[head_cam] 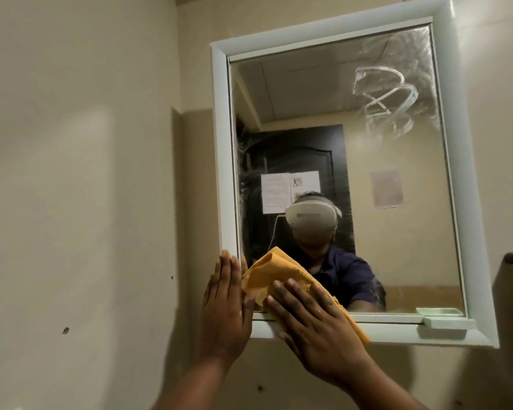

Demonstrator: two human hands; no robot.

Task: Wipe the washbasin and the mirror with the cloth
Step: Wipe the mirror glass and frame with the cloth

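Beige plaster wall carries a white-framed rectangular mirror; right hand presses flat a crumpled orange cloth at its lower-left corner, left hand flat, fingers straight, against the frame edge.

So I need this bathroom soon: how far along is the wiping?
Nothing clearly finished. In hand: the right hand presses the cloth flat on the mirror at its lower left corner. Left: white smears top right. The washbasin is out of view.
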